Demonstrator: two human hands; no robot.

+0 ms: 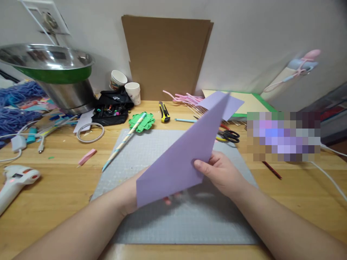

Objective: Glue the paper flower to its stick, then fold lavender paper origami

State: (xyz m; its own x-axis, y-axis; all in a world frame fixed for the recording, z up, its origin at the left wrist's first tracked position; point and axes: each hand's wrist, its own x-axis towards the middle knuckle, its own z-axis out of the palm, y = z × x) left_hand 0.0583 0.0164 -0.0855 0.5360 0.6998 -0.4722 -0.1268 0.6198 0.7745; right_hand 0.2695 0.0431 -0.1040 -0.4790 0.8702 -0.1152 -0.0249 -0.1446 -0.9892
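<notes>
A lilac sheet of paper [187,151], folded into a long triangle, is lifted over the grey cutting mat [173,224]. My right hand [221,171] pinches its right edge, thumb on top. My left hand [130,196] is mostly hidden behind the sheet's lower left corner; fingertips show under the paper, holding it. A second lilac sheet [233,104] lies behind on the table.
On the wooden table [54,195]: a glue gun [16,180] at left, a paper-wrapped stick with green paper leaves [141,122], a yellow utility knife [164,112], scissors [229,136], pink strips [187,98], paper cups [132,92], a steel bowl [48,65]. Cardboard [166,54] leans on the wall.
</notes>
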